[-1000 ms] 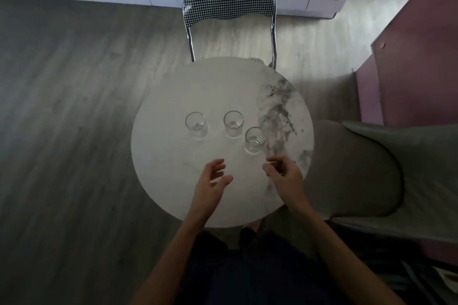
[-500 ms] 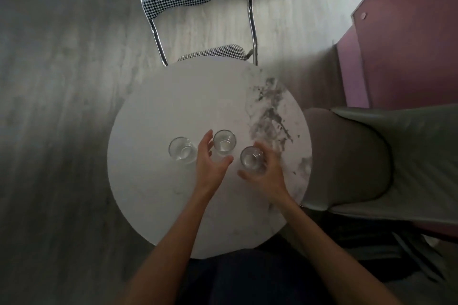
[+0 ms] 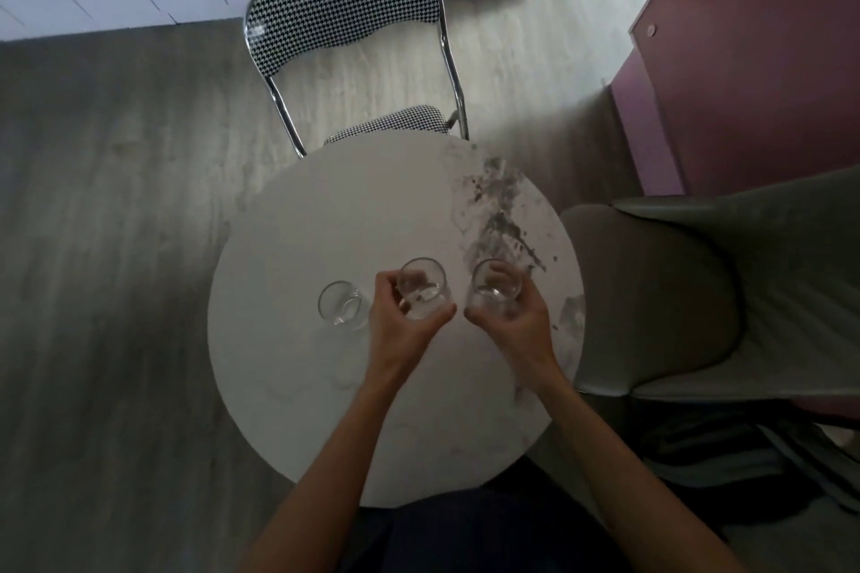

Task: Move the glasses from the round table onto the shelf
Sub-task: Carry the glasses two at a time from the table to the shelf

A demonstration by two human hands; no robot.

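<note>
While both hands are occupied, I log the items as follows.

- Left hand (image 3: 407,321) — fingers and thumb curled round the middle glass (image 3: 421,288), mouth up, long axis upright.
- Right hand (image 3: 514,323) — wrapped the same way about the right glass (image 3: 497,286), also upright.
- Position of the two held glasses: over the middle of the round surface (image 3: 349,209). I cannot tell whether their bases are clear of it. Each looks larger than its neighbour, which I read as raised.
- Third glass (image 3: 342,305): upright on the surface, ungripped, just beside the left hand on its outer side and well apart from the right hand.
- Relation the coming move turns on: the left hand is nearer the third glass, yet neither hand has a finger to spare, so I judge that glass needs a second trip.
- Shelf: not identifiable from the head view. A pink cabinet (image 3: 744,61) stands to the right beyond a grey chair (image 3: 698,293), and I cannot say it is the destination.
- Houndstooth chair (image 3: 344,9): at the far side of the surface.
</note>
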